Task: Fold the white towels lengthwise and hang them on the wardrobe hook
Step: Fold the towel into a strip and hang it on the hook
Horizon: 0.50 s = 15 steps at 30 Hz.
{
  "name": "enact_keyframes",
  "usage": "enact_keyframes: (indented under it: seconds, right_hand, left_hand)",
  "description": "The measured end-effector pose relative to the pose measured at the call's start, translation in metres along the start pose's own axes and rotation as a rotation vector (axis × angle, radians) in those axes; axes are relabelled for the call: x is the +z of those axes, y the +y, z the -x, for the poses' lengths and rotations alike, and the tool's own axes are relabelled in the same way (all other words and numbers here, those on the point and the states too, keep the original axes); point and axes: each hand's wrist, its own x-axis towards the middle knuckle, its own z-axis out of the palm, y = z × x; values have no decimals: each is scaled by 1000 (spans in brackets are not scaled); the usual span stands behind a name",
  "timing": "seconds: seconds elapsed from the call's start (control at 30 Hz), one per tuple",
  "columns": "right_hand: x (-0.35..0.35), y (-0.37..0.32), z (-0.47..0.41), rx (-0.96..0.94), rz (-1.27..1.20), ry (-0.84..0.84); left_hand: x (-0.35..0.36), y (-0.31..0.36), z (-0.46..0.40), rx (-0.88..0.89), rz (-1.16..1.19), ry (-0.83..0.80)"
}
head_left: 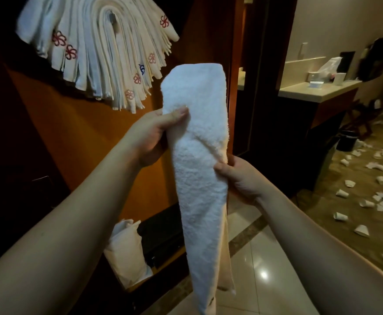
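A white towel point(197, 178), folded into a long narrow strip, hangs upright in the middle of the head view. My left hand point(151, 133) grips its left edge near the top, thumb pressed on the front. Lower down, my right hand point(238, 176) pinches the right edge where a flap of the fold overlaps. Up at the left, several folded white towels point(101, 51) with small flower emblems hang in a thick bundle over a hook point(112, 17) inside the orange wardrobe point(95, 142); the hook is almost wholly covered.
A white bag point(126, 251) leans at the wardrobe's bottom next to a dark box. A counter point(318, 89) with small items stands at the right. Paper cups point(365, 203) and scraps litter the floor, with a dark bin point(347, 142) nearby. Glossy tiles lie underfoot.
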Motion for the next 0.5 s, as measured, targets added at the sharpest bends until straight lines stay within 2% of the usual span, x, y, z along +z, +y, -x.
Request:
enact_keyframes:
  seconds: [0.27,0.5]
  right_hand:
    - [8,-13,4,-188,18,104]
    - [8,-20,7,-194,33,129]
  left_hand:
    - [19,12,4,-6,50,-21]
    - [33,19,0,-56,115,31]
